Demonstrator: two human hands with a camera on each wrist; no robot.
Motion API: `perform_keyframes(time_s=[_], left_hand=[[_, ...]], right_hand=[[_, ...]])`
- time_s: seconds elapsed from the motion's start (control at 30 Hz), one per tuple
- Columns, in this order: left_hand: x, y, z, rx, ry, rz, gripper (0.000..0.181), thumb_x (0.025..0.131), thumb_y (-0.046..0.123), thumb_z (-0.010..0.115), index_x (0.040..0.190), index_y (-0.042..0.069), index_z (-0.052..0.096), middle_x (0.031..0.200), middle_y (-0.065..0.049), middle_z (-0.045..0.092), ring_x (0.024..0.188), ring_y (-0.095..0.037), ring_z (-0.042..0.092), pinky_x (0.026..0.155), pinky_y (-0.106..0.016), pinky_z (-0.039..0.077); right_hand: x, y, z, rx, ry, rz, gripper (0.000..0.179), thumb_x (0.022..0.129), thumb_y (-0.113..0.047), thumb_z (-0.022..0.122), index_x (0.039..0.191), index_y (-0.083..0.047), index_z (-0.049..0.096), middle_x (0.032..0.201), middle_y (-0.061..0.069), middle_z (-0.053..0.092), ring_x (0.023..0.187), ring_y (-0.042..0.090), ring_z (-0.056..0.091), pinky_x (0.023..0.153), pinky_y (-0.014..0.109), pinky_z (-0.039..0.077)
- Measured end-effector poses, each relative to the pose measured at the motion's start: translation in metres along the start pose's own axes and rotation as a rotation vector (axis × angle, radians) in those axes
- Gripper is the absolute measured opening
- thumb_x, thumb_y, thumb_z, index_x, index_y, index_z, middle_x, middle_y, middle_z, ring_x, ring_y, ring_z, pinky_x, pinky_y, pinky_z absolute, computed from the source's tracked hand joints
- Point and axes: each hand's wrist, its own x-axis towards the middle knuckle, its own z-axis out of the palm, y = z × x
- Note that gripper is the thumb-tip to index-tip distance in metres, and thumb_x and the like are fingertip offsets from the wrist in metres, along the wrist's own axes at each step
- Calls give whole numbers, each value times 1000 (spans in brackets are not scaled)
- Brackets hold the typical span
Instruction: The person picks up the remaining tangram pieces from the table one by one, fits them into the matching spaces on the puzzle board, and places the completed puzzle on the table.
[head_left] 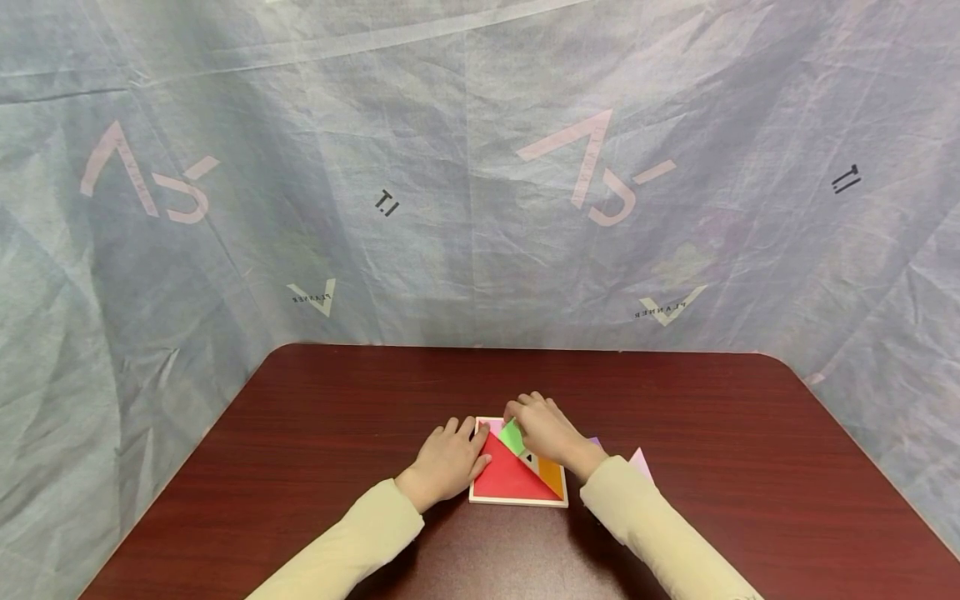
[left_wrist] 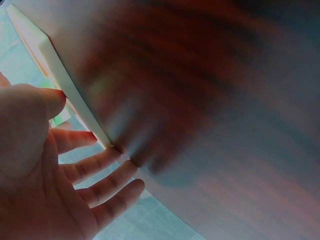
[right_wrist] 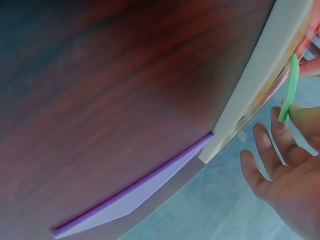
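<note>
A square tangram tray (head_left: 517, 502) with a pale rim lies on the table. Inside it are a large red triangle (head_left: 504, 475), an orange piece (head_left: 552, 477) and a pink piece (head_left: 491, 425) near the far left corner. My left hand (head_left: 447, 460) rests on the tray's left side, fingers extended, thumb over the red triangle. Thumb and finger of my right hand (head_left: 547, 429) pinch a green tangram piece (right_wrist: 290, 92), which stands tilted over the tray in the right wrist view. The right hand partly hides the tray's far right part.
To the right of the tray lie a purple piece (right_wrist: 130, 200), close to its corner, and a pale pink triangular piece (head_left: 640, 463), partly covered by the right sleeve. The dark red wooden table (head_left: 360, 400) ends at a grey cloth backdrop (head_left: 465, 250).
</note>
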Motion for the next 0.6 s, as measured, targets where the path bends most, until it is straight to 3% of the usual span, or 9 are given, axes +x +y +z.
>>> perform_keyframes(time_s=[0.6], left_hand=[[0,0,-1,-19,-8,-4,47,91,43,47,128,13,53,116,-8,53,99,-24,52,79,-35,47]], right_hand=[[0,-4,1,-52,-9,14,12,84,-5,58,94,-11,63,92,4,60,90,23,51,80,43,42]])
